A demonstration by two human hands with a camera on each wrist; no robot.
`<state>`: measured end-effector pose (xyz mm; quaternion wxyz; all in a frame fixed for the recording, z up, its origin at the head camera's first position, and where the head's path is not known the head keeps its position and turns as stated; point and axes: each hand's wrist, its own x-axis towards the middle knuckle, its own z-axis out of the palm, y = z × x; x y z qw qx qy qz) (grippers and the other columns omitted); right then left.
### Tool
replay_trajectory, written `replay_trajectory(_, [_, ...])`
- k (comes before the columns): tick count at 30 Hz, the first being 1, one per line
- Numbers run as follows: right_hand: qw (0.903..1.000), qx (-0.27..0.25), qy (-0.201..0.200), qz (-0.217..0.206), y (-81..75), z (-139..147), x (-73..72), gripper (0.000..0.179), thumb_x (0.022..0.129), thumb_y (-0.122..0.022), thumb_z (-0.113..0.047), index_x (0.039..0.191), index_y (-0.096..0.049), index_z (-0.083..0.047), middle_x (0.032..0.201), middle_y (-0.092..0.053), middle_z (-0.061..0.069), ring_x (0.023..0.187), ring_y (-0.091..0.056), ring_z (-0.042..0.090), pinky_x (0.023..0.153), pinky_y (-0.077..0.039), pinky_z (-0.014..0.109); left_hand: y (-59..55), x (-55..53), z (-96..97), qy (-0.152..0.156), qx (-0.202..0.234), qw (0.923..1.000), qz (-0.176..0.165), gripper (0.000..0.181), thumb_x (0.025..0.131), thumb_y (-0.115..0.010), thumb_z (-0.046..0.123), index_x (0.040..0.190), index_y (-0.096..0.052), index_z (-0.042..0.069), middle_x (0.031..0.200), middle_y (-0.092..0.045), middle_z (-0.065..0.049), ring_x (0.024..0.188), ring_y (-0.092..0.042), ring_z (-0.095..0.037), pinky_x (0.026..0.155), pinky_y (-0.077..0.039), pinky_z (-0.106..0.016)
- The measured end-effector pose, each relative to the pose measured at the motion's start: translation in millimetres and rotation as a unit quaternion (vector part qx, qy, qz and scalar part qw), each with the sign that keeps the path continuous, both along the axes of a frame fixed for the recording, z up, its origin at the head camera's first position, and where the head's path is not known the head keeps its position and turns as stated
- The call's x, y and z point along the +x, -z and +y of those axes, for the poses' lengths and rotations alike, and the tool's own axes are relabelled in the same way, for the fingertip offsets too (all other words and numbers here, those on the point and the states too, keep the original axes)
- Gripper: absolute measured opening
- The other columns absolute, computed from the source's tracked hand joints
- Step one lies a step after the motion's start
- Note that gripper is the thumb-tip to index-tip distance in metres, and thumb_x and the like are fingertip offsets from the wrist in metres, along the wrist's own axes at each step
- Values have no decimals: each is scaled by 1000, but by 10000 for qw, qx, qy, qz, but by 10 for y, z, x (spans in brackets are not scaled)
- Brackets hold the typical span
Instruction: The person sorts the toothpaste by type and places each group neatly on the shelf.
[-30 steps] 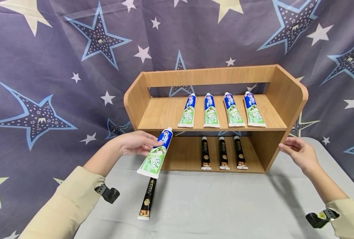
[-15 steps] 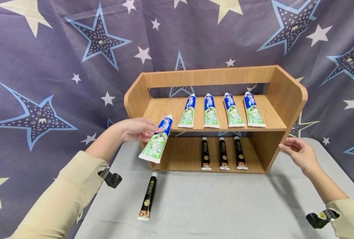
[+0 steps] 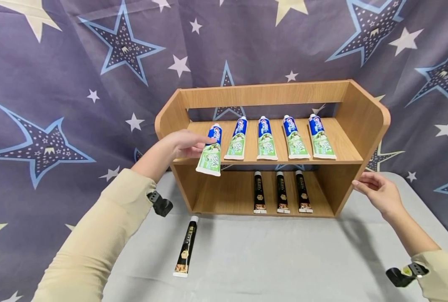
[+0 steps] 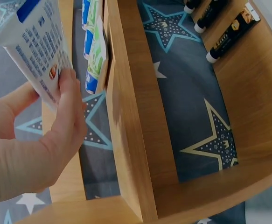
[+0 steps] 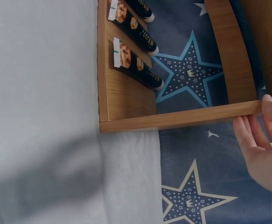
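My left hand (image 3: pixel 186 144) pinches a blue, green and white toothpaste tube (image 3: pixel 210 159), cap end up and tilted back, over the front edge of the upper board at its left. In the left wrist view the tube's white printed back (image 4: pixel 35 49) faces the camera, thumb and fingers on either side. Several matching toothpaste tubes (image 3: pixel 266 140) lie in a row on the upper board of the wooden shelf (image 3: pixel 265 95). My right hand (image 3: pixel 382 195) holds the shelf's right side panel, thumb over the edge and fingers against the outer face (image 5: pixel 261 140).
Three black toothpaste tubes (image 3: pixel 282 193) lie on the lower board, toward the right. Another black tube (image 3: pixel 186 247) lies on the grey-covered table (image 3: pixel 265 260), in front of the shelf's left end. A star-patterned cloth (image 3: pixel 57 105) hangs behind.
My left hand has lifted the blue and green toothpaste tube up and slightly right, from before the lower board to the upper board's front edge. My right hand stays at the side panel.
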<state>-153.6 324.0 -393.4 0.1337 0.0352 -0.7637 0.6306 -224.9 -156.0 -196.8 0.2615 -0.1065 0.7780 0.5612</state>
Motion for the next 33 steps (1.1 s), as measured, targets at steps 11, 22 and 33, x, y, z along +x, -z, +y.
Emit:
replay_trajectory(11, [10000, -66, 7, 69, -33, 1, -17, 31, 87, -65, 2, 90, -62, -28, 79, -66, -25, 71, -63, -12, 63, -53, 4, -92, -365, 196, -223, -403, 9986, 269, 53, 94, -60, 16, 139, -37, 0, 92, -55, -5, 68, -58, -8, 59, -56, -15])
replay_trajectory(22, [9998, -161, 3, 115, -5, -14, -13, 30, 87, -65, 3, 90, -62, -27, 79, -66, -24, 71, -63, -11, 63, -53, 5, 0, -548, 255, -593, -1014, 9928, 248, 54, 91, -64, 15, 138, -41, 3, 97, -57, -4, 71, -59, -8, 64, -56, -13])
replay_trajectory(33, [9996, -225, -38, 157, 45, -14, 18, 30, 86, -65, 4, 91, -62, -26, 80, -67, -23, 72, -64, -10, 64, -54, 6, 225, -580, 176, -859, -2629, 9512, 1366, 60, 87, -67, 27, 134, -44, -2, 122, -52, -13, 72, -53, -10, 59, -46, -16])
